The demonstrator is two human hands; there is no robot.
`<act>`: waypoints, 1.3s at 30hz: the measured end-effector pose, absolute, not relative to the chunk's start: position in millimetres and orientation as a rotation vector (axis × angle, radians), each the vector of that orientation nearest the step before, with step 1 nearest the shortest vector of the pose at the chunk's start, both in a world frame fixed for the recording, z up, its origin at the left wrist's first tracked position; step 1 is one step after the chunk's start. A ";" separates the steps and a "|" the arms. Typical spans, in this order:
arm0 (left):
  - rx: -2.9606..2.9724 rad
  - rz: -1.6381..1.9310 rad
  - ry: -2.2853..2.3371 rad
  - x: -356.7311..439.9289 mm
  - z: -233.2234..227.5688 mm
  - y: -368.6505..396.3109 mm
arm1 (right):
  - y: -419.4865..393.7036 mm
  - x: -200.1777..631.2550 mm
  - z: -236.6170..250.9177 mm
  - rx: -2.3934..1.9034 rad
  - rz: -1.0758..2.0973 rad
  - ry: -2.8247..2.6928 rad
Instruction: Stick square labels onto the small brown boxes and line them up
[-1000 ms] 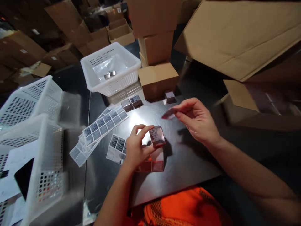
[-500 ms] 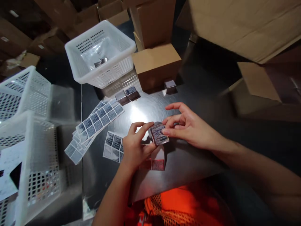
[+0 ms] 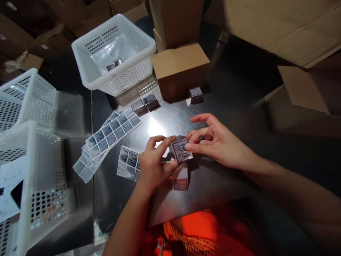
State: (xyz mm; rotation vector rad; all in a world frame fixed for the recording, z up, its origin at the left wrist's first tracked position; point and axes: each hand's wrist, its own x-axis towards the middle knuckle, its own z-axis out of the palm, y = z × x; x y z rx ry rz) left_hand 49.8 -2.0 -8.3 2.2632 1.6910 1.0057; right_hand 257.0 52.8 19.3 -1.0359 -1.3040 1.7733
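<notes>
A small silvery box (image 3: 182, 150) with a printed label on its upper face is held above the metal table. My left hand (image 3: 157, 160) grips it from the left, thumb below and fingers on the top edge. My right hand (image 3: 217, 142) meets its right edge, thumb on the labelled face and bent fingertips close behind; the index finger is lifted away. Whether the right hand pinches the box or only the label's edge is hard to see. Under the hands stands another small box (image 3: 180, 184), tinted red. A partly covered label sheet (image 3: 128, 163) lies beside my left hand.
Overlapping label strips (image 3: 113, 131) lie on the metal table (image 3: 221, 185). Two small boxes (image 3: 145, 104) and another small box (image 3: 195, 95) stand farther back. Behind them are a white basket (image 3: 114, 53) and a cardboard box (image 3: 181, 67). More white baskets (image 3: 48, 177) line the left.
Both hands and the small box keep nearly the same pose. The whole view has shifted slightly.
</notes>
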 end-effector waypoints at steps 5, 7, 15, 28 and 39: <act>2.273 1.014 1.680 48.9 -8.8 -2.1 | 52.4 256.8 19.9 -1.054 1.774 -1.301; 2.273 1.014 1.676 48.7 -9.1 -2.2 | 52.3 256.7 20.2 -1.046 1.775 -1.299; 2.261 1.006 1.687 49.3 -8.9 -2.2 | 52.4 257.3 18.7 -1.021 1.780 -1.294; 2.250 0.986 1.694 51.2 -9.5 -2.3 | 48.8 251.7 14.9 -1.125 1.528 -1.399; 1.969 1.216 2.065 39.6 -9.4 9.0 | 49.0 250.1 -1.9 -0.772 0.911 -1.888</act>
